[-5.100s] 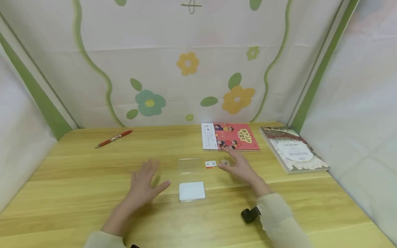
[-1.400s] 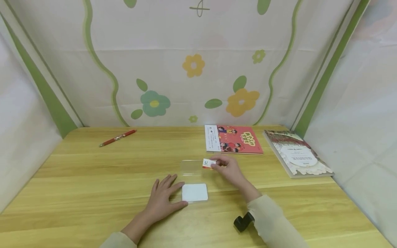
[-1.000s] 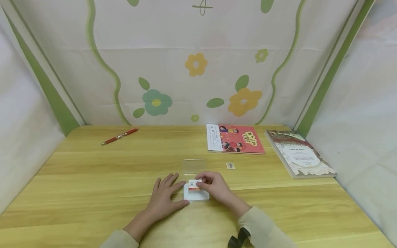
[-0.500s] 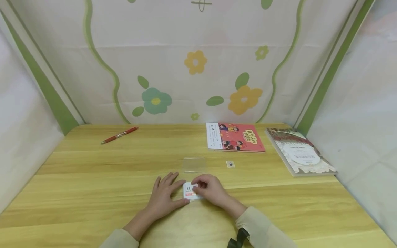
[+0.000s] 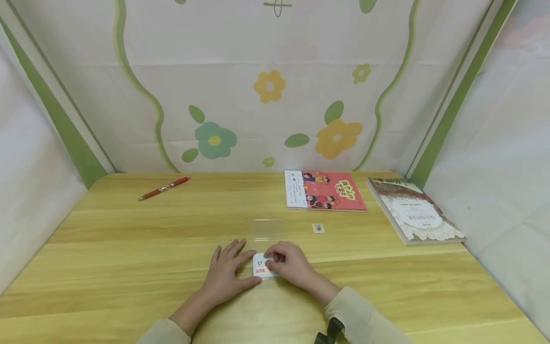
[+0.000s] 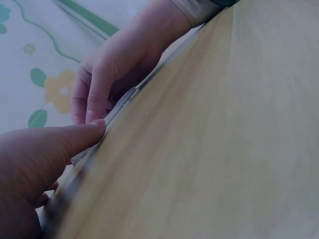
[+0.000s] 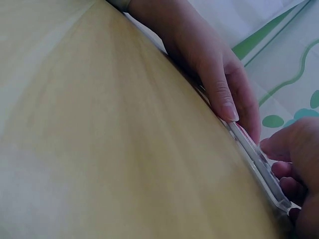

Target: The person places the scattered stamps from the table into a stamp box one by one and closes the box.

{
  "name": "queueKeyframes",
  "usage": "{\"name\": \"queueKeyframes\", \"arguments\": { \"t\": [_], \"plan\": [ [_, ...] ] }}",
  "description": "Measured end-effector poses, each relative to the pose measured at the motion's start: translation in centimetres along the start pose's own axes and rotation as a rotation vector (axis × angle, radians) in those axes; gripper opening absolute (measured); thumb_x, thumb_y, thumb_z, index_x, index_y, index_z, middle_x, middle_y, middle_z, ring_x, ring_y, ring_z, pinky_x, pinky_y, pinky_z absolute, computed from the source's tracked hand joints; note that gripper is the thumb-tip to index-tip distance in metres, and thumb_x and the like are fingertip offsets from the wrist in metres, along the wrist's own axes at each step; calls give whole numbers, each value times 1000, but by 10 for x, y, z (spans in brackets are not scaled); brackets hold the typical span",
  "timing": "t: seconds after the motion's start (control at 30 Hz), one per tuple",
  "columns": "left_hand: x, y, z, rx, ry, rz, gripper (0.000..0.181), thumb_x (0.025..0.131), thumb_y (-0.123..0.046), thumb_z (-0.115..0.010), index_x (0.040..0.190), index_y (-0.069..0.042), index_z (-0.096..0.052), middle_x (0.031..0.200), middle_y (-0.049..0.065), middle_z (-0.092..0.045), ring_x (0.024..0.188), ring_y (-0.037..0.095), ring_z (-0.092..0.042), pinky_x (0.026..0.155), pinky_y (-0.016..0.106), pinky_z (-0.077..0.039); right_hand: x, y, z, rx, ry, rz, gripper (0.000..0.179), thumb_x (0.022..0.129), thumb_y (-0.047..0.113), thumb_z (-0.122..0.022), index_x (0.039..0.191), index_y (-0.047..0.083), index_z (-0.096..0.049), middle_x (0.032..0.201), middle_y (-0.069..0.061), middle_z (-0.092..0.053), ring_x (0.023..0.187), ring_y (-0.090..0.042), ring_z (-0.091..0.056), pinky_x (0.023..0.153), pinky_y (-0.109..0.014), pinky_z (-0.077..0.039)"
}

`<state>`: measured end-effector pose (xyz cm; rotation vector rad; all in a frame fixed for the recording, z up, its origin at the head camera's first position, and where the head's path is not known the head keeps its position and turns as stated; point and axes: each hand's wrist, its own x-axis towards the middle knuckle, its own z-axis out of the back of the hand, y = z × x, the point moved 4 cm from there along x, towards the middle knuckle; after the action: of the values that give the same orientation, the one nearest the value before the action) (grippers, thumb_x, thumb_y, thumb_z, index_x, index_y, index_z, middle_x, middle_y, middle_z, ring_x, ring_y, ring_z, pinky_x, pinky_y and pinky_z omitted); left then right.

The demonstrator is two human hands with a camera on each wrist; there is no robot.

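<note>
A flat clear case with a white insert (image 5: 257, 274) lies on the table in front of me. On it lies a small white card (image 5: 259, 263) with a U mark and a red band, its right part hidden by fingers. My right hand (image 5: 292, 265) pinches this card near its right side between thumb and forefinger. My left hand (image 5: 225, 272) lies spread, thumb and forefinger touching the case's left corners. The right wrist view shows the case (image 7: 256, 164) edge-on, the left thumb at its near edge. A clear plastic lid (image 5: 267, 230) lies just behind the case.
A small stamp-like square (image 5: 318, 228) lies right of the lid. Further back are a red picture book (image 5: 331, 191) and, at the right edge, another book (image 5: 414, 210). A red pen (image 5: 164, 188) lies back left on the wooden table (image 5: 129, 253). Flowered fabric stands behind.
My left hand has come to the case from its left. My right hand has picked the U-marked card off the table, carried it left and nearer, and lowered it onto the white insert.
</note>
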<state>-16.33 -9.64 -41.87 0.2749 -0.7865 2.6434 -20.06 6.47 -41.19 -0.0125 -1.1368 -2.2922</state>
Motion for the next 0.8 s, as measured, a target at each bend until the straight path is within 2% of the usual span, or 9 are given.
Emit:
{"name": "queueKeyframes", "arguments": {
  "t": [0.1, 0.2, 0.27, 0.33, 0.43, 0.53, 0.63, 0.8],
  "plan": [
    [0, 1, -1, 0, 5, 5, 60, 68, -55, -62, 114, -18, -56, 130, 11, -38, 122, 30, -24, 97, 54, -6, 0, 6, 6, 94, -13, -42, 11, 76, 6, -64, 87, 5, -64, 66, 5, -48, 62, -10, -44, 54, -22, -40],
    [0, 1, -2, 8, 4, 9, 60, 67, -57, -61, 114, -19, -56, 130, 11, -38, 122, 30, -25, 97, 53, -6, 1, 18, 25, 174, -46, -73, 14, 76, 1, -62, 89, -2, -62, 68, -2, -51, 62, -13, -46, 55, -23, -41],
    [0, 1, -2, 12, 4, 14, 61, 67, -57, -60, 114, -19, -56, 130, 11, -38, 122, 30, -25, 97, 53, -6, 3, 13, 40, 191, -78, -93, 16, 76, 1, -62, 91, -4, -61, 70, -3, -54, 64, -15, -48, 57, -24, -43],
    [-1, 1, -2, 11, 3, 15, 60, 67, -57, -60, 113, -19, -57, 130, 12, -38, 122, 31, -26, 96, 54, -6, 5, -2, 56, 170, -112, -142, 19, 76, 4, -63, 94, -2, -62, 73, -3, -55, 68, -15, -49, 60, -25, -43],
    [-1, 0, -2, 4, 8, 19, 60, 67, -57, -60, 113, -19, -56, 130, 12, -38, 122, 31, -25, 96, 54, -6, 7, -35, 77, 111, -148, -215, 22, 78, 11, -63, 98, 3, -62, 79, 0, -56, 73, -16, -50, 64, -28, -43],
    [-1, 0, -1, 4, 7, 18, 60, 67, -56, -61, 113, -19, -57, 130, 12, -38, 122, 31, -25, 97, 53, -6, 5, -54, 95, 71, -182, -257, 24, 79, 10, -62, 101, 2, -61, 82, -4, -56, 76, -19, -50, 66, -31, -43],
    [-2, 1, -1, 5, -1, 14, 60, 66, -56, -62, 113, -18, -57, 130, 12, -39, 121, 31, -26, 97, 53, -6, 2, -71, 104, 68, -220, -271, 25, 79, 8, -62, 101, -2, -60, 84, -8, -58, 78, -21, -51, 68, -30, -43],
    [-2, 1, -2, 7, -17, 6, 62, 66, -57, -61, 114, -18, -56, 130, 12, -39, 121, 32, -27, 96, 54, -7, -1, -92, 108, 63, -234, -292, 27, 79, 11, -63, 102, -3, -60, 89, -11, -59, 79, -21, -53, 68, -30, -43]
  ]
}}
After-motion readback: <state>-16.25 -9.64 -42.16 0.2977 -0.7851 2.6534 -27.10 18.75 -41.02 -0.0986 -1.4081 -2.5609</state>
